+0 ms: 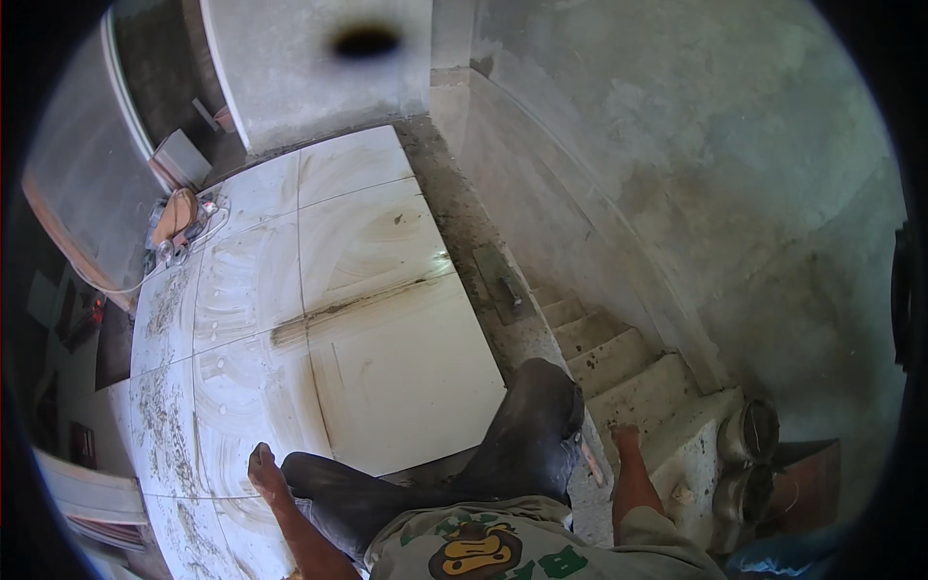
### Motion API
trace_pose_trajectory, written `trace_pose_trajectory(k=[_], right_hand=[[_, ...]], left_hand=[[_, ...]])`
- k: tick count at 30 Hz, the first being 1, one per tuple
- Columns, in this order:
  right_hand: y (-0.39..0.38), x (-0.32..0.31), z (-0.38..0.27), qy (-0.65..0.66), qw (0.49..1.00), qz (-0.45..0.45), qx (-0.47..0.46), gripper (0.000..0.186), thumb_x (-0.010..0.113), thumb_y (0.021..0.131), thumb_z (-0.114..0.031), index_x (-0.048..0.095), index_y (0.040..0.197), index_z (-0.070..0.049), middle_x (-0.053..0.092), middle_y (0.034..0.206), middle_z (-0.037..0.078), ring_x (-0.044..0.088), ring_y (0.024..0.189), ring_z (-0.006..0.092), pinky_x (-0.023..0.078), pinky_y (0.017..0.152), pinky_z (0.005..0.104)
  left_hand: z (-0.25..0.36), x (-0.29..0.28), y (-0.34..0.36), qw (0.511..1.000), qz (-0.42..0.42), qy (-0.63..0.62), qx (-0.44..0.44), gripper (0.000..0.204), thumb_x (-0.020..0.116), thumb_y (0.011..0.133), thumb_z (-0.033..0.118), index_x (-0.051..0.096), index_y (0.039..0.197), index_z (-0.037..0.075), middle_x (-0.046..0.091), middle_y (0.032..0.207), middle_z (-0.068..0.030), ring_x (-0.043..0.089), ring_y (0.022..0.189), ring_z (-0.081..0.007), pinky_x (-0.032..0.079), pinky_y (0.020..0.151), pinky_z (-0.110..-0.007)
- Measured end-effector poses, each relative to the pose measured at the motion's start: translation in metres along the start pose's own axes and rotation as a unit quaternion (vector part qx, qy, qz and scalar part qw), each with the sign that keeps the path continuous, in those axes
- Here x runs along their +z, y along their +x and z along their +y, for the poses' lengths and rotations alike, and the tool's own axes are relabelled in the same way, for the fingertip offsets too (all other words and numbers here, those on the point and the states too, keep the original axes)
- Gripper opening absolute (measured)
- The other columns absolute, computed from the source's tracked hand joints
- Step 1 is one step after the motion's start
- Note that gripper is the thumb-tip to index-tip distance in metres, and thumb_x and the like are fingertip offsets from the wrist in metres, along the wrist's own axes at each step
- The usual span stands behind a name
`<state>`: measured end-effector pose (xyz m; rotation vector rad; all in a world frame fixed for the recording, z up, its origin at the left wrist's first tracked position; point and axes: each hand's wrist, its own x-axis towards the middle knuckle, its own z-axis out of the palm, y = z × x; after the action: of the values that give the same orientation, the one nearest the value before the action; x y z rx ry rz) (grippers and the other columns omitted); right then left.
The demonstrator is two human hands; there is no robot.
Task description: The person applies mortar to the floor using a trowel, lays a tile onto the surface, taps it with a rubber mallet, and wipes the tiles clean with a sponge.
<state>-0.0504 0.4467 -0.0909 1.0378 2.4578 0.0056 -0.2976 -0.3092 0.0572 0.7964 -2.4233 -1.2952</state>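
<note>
Counts two bare hands. Has the left hand point(263, 469) between seven and eight o'clock, beside the left knee point(309, 476) and above the tiled floor point(246, 280); shows fingers seemingly curled, too small to tell whether clenched or grasping anything. Has the right hand point(626, 437) between four and five o'clock, in front of the staircase point(619, 375); cannot tell whether it is released, clenched or grasping, nor whether touching the steps.

Counts three big tiles point(416, 377) in the floor's right-hand column, at least five steps, two round metal containers point(752, 432) at four o'clock, and one brown panel point(812, 483) just beyond them. Adds one orange-brown object point(176, 215) between nine and ten o'clock, near one white cable point(215, 230).

Spreads the tiled floor from seven round to eleven o'clock: off-white, dull, swept with curved grey-brown smears. Shows dark joints and, along one of them, a long brown streak point(367, 307). Looks cleanest at seven o'clock, speckled with dark grit point(164, 416) at eight.
</note>
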Motion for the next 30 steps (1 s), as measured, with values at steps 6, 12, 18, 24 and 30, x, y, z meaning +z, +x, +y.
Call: trace_pose_trajectory(k=[6, 12, 18, 24, 30], right_hand=[[-0.038, 0.062, -0.011, 0.13, 0.979, -0.121, 0.099, 0.047, 0.049, 0.09, -0.041, 0.067, 0.113, -0.004, 0.066, 0.116, 0.018, 0.064, 0.107, 0.0344, 0.051, 0.09, 0.0443], [-0.082, 0.038, -0.041, 0.334, 0.898, -0.1, 0.267, 0.048, 0.064, 0.077, -0.033, 0.066, 0.113, -0.001, 0.063, 0.122, 0.022, 0.061, 0.113, 0.0356, 0.049, 0.096, 0.0444], [-0.081, 0.089, -0.035, 0.354, 0.889, -0.098, 0.274, 0.048, 0.062, 0.078, -0.032, 0.065, 0.116, -0.003, 0.062, 0.122, 0.023, 0.06, 0.114, 0.0369, 0.049, 0.097, 0.0432], [-0.079, 0.184, -0.014, 0.048, 0.995, -0.083, 0.008, 0.041, 0.052, 0.087, -0.035, 0.07, 0.093, 0.001, 0.07, 0.099, 0.019, 0.067, 0.095, 0.0382, 0.051, 0.083, 0.0518], [-0.075, 0.194, 0.026, 0.074, 0.994, -0.007, -0.083, 0.016, 0.058, 0.082, -0.025, 0.074, 0.082, -0.024, 0.069, 0.071, 0.007, 0.069, 0.065, 0.0256, 0.054, 0.06, 0.0439]], left_hand=[[-0.024, 0.008, 0.045, 0.979, -0.073, -0.164, -0.097, 0.038, 0.058, 0.091, 0.035, 0.062, 0.121, 0.011, 0.065, 0.101, -0.0057, 0.067, 0.079, -0.0203, 0.041, 0.051, -0.029], [-0.007, 0.018, 0.051, 0.984, -0.112, -0.101, -0.091, 0.051, 0.061, 0.089, 0.046, 0.058, 0.122, 0.008, 0.063, 0.108, -0.0043, 0.065, 0.084, -0.021, 0.043, 0.06, -0.033], [0.021, 0.049, 0.045, 0.983, -0.13, -0.099, -0.08, 0.047, 0.06, 0.09, 0.041, 0.058, 0.124, 0.008, 0.065, 0.104, -0.0032, 0.065, 0.076, -0.0168, 0.037, 0.051, -0.025], [0.045, 0.074, 0.022, 0.972, -0.202, -0.103, -0.059, 0.033, 0.056, 0.094, 0.023, 0.06, 0.122, 0.007, 0.067, 0.101, -0.006, 0.069, 0.077, -0.017, 0.043, 0.046, -0.024], [0.086, 0.107, -0.065, 0.968, -0.237, -0.085, -0.017, 0.038, 0.059, 0.092, 0.026, 0.064, 0.116, -0.002, 0.069, 0.094, -0.0081, 0.068, 0.078, -0.0152, 0.049, 0.064, -0.026]])
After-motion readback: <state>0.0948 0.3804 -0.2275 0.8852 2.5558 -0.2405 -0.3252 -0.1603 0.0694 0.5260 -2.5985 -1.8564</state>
